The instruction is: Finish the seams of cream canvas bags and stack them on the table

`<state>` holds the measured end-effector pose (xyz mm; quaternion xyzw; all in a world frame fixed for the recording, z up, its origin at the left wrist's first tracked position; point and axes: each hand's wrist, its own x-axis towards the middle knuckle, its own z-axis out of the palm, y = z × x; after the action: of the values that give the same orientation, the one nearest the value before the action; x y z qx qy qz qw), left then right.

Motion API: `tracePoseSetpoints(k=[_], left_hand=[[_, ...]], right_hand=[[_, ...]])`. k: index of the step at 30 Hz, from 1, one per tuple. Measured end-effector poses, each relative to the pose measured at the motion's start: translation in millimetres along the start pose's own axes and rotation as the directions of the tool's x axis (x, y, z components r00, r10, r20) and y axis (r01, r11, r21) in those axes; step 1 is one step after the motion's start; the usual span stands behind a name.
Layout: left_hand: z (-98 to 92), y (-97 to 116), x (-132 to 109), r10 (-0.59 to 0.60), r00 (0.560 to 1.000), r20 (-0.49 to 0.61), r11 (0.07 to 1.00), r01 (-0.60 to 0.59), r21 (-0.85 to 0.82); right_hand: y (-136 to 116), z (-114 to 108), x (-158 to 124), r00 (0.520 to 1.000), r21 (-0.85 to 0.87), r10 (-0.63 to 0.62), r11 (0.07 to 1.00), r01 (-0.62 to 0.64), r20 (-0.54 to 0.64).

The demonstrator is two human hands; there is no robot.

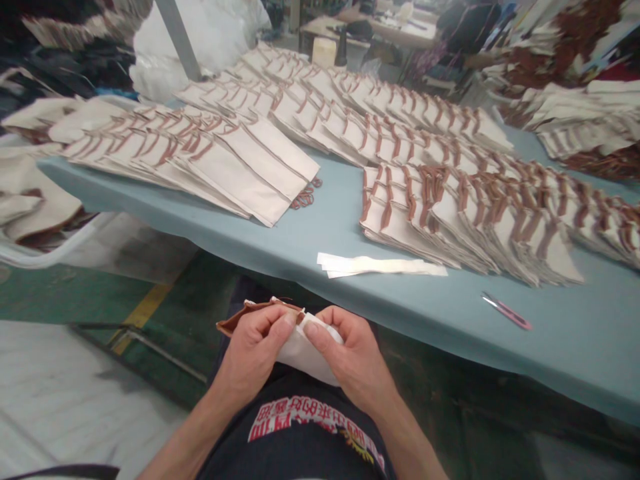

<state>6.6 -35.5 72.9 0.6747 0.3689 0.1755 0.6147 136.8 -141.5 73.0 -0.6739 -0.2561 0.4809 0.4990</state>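
Close to my lap I hold a cream fabric piece [305,357] with a brown edge. My left hand [260,340] pinches it near the brown trim, thumb on top, and a brown-lined flap [230,323] sticks out past the knuckles. Across from it, my right hand [347,340] is closed on the white end of the piece, thumb pressed down near the left fingertips. A small white edge shows between the two thumbs; whether it is a separate strip I cannot tell. The fingers beneath the fabric are hidden.
Overlapping rows of cream pieces with brown trim [400,133] cover much of the blue table [280,247]. White strips [380,265] lie near its front edge, with a pink-handled cutting tool [507,311] to their right. A white bin [95,233] of fabric stands at left.
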Motion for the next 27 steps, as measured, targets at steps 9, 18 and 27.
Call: tracePoseSetpoints(k=[9, 18, 27], left_hand=[[4.4, 0.3, -3.3, -0.006, 1.0, 0.014, 1.0, 0.007, -0.025], [6.3, 7.1, -5.1, 0.047, 0.999, -0.013, 0.999, -0.047, -0.011], [6.1, 5.1, -7.4, 0.01, 1.0, -0.003, 1.0, -0.01, 0.008]], right_hand=[[9.0, -12.9, -3.8, 0.989, 0.207, 0.028, 0.977, -0.059, 0.148], [0.0, -13.2, -10.2, 0.998, 0.161, -0.006, 0.987, -0.003, 0.055], [-1.4, -4.6, -4.2, 1.0, 0.01, -0.008, 1.0, 0.008, 0.001]])
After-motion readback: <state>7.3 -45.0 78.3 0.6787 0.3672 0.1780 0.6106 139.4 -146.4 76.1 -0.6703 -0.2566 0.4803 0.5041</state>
